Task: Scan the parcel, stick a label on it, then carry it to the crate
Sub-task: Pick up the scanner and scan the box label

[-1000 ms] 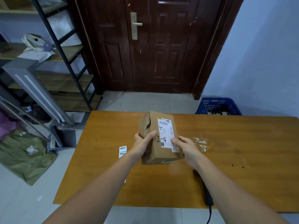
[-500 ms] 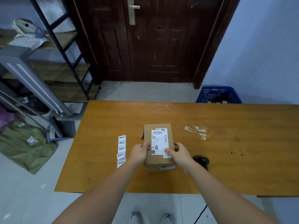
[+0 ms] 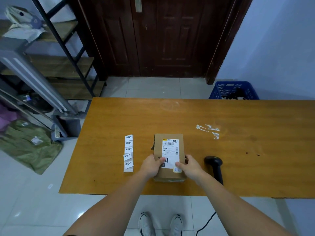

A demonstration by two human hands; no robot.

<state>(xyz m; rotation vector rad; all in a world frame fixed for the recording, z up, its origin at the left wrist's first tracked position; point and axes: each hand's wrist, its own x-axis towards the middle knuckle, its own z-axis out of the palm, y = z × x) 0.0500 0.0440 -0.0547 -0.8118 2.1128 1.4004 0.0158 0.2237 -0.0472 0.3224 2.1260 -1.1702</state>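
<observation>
A small brown cardboard parcel [image 3: 170, 143] lies flat on the wooden table [image 3: 238, 150], its white shipping label facing up. My left hand [image 3: 150, 166] grips its near left side, thumb on the label. My right hand [image 3: 190, 166] holds the near right side, thumb on the label's corner. A strip of white stickers [image 3: 128, 153] lies just left of the parcel. A black handheld scanner [image 3: 215, 166] rests to the right, its cable hanging off the table's front edge. The blue crate [image 3: 234, 90] stands on the floor behind the table's far right.
White tape residue [image 3: 208, 130] marks the table right of the parcel. A metal shelf rack [image 3: 64, 48] and a green bag [image 3: 29, 145] stand on the left. A dark wooden door [image 3: 162, 36] is straight ahead. My shoes [image 3: 160, 223] show below the table edge.
Both hands lowered the parcel from a tilted, raised hold down onto the table, label up. The view dropped, so the scanner and sticker strip show fully.
</observation>
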